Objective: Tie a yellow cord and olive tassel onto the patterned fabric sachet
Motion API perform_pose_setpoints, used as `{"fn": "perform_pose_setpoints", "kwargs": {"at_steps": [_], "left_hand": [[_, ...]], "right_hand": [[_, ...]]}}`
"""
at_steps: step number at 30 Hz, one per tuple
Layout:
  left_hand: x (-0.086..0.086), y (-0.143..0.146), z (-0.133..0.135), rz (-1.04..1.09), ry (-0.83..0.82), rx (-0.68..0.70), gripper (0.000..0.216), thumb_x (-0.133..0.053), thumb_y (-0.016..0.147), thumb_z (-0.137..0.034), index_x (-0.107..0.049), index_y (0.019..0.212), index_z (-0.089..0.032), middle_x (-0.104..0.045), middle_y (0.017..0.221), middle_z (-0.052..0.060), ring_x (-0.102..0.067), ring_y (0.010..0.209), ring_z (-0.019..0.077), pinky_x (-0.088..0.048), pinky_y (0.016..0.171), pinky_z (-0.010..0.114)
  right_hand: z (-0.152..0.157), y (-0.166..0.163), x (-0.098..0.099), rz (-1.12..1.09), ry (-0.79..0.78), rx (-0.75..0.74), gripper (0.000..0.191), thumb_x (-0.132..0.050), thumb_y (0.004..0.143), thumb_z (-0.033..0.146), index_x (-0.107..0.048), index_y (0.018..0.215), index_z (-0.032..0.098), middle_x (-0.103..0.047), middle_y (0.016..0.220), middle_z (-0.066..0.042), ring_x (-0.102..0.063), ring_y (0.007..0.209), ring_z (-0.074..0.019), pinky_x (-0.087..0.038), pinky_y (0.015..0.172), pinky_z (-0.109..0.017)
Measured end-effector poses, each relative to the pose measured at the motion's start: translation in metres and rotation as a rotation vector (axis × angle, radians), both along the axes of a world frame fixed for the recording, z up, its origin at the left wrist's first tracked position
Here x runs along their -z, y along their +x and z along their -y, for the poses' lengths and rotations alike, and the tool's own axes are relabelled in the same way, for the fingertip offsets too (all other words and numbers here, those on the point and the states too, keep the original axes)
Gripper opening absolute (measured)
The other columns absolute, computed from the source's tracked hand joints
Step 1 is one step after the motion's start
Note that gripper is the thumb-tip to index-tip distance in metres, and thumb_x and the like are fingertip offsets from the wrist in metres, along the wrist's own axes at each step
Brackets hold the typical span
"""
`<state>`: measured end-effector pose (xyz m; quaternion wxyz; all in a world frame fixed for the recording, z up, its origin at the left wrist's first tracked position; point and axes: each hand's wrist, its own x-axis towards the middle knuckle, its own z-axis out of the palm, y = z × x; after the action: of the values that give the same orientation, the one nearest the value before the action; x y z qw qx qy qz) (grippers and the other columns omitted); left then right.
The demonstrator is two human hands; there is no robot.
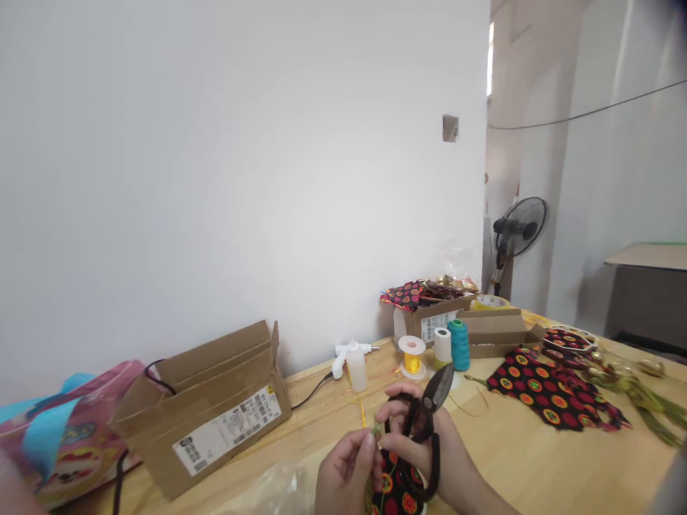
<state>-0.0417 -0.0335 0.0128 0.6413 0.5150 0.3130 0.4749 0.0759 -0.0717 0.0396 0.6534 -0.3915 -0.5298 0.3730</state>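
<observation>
My right hand (429,447) is closed round the handles of black scissors (432,404), whose blades point up and to the right. My left hand (346,472) pinches a small green bit (377,430) with a thin yellow thread (361,408) running up from it. Just below and between both hands sits a piece of black fabric with red and orange circles (400,490). Both hands hover low over the wooden table (504,458), near its front edge.
An open cardboard box (209,408) and a pink and blue bag (59,436) lie at the left. Behind the hands stand a white bottle (356,366), thread spools (412,355) and a teal spool (459,344). Patterned cloth (552,393) and boxes (445,318) are at the right, with a fan (518,229) beyond.
</observation>
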Motion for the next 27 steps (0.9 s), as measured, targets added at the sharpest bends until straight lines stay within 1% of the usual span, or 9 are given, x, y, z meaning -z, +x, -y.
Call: {"fn": "perform_pose_setpoints", "kwargs": {"at_steps": [5,7,10,13,17,19,23,25,27], "left_hand": [[-0.005,-0.005,0.001,0.174,-0.194,0.207,0.031,-0.069,0.057,-0.04,-0.058,0.054,-0.011,-0.045,0.039,-0.005,-0.036,0.036,0.0042,-0.027,0.039,0.016],[-0.006,-0.006,0.0,0.197,-0.232,0.234,0.031,-0.071,0.056,-0.04,-0.058,0.055,-0.011,-0.044,0.04,-0.005,-0.035,0.035,0.0038,-0.026,0.037,0.017],[-0.002,-0.005,-0.001,0.195,-0.227,0.196,0.029,-0.071,0.056,-0.038,-0.058,0.055,-0.011,-0.047,0.043,-0.004,-0.037,0.036,0.0039,-0.027,0.038,0.016],[0.001,-0.003,-0.002,0.172,-0.198,0.142,0.03,-0.07,0.058,-0.038,-0.058,0.053,-0.011,-0.05,0.041,-0.003,-0.041,0.037,0.0044,-0.029,0.04,0.016],[-0.001,-0.003,-0.001,0.138,-0.205,0.097,0.031,-0.071,0.056,-0.039,-0.058,0.05,-0.011,-0.05,0.039,-0.002,-0.041,0.036,0.0047,-0.028,0.039,0.016],[-0.005,-0.004,-0.001,0.14,-0.232,0.093,0.031,-0.073,0.053,-0.038,-0.059,0.052,-0.011,-0.05,0.041,-0.003,-0.04,0.035,0.0045,-0.027,0.038,0.016],[-0.005,-0.004,-0.002,0.147,-0.306,0.115,0.03,-0.072,0.053,-0.038,-0.062,0.056,-0.011,-0.048,0.041,-0.004,-0.037,0.034,0.0037,-0.025,0.036,0.017],[-0.002,-0.004,-0.003,0.13,-0.302,0.095,0.03,-0.071,0.055,-0.039,-0.06,0.054,-0.011,-0.048,0.04,-0.003,-0.038,0.034,0.0038,-0.025,0.037,0.017],[0.001,-0.005,-0.004,0.104,-0.281,0.065,0.03,-0.07,0.056,-0.039,-0.059,0.052,-0.011,-0.049,0.04,-0.003,-0.039,0.035,0.004,-0.024,0.037,0.017]], "right_hand": [[-0.013,0.013,-0.013,0.122,-0.018,-0.029,0.042,-0.071,0.059,0.029,-0.046,0.092,0.02,-0.057,0.061,0.003,-0.054,0.056,-0.0128,-0.043,0.056,-0.025],[-0.018,0.024,-0.018,0.148,-0.012,-0.038,0.043,-0.072,0.057,0.03,-0.047,0.09,0.02,-0.057,0.062,0.003,-0.055,0.058,-0.013,-0.044,0.057,-0.025],[-0.021,0.031,-0.019,0.15,-0.02,-0.094,0.046,-0.073,0.055,0.031,-0.046,0.09,0.019,-0.057,0.062,0.003,-0.053,0.054,-0.0114,-0.042,0.052,-0.023],[-0.019,0.024,-0.012,0.192,-0.045,-0.177,0.049,-0.075,0.051,0.028,-0.046,0.09,0.019,-0.057,0.066,0.002,-0.049,0.049,-0.0088,-0.039,0.045,-0.02],[-0.02,0.016,-0.009,0.265,-0.045,-0.085,0.034,-0.07,0.059,0.024,-0.048,0.085,0.019,-0.055,0.064,0.004,-0.051,0.054,-0.0098,-0.041,0.05,-0.02],[-0.024,0.018,-0.012,0.26,-0.042,-0.095,0.03,-0.068,0.061,0.025,-0.048,0.083,0.019,-0.055,0.062,0.004,-0.052,0.055,-0.0101,-0.042,0.052,-0.02],[-0.033,0.026,-0.015,0.215,-0.03,-0.207,0.038,-0.071,0.059,0.028,-0.045,0.085,0.019,-0.057,0.062,0.003,-0.052,0.055,-0.0101,-0.043,0.052,-0.022],[-0.034,0.027,-0.012,0.215,-0.026,-0.198,0.041,-0.073,0.057,0.027,-0.044,0.085,0.019,-0.059,0.066,0.001,-0.053,0.056,-0.0106,-0.043,0.051,-0.022],[-0.033,0.027,-0.008,0.262,0.0,-0.156,0.037,-0.071,0.059,0.024,-0.045,0.084,0.02,-0.06,0.067,0.0,-0.054,0.055,-0.0112,-0.044,0.05,-0.023]]}}
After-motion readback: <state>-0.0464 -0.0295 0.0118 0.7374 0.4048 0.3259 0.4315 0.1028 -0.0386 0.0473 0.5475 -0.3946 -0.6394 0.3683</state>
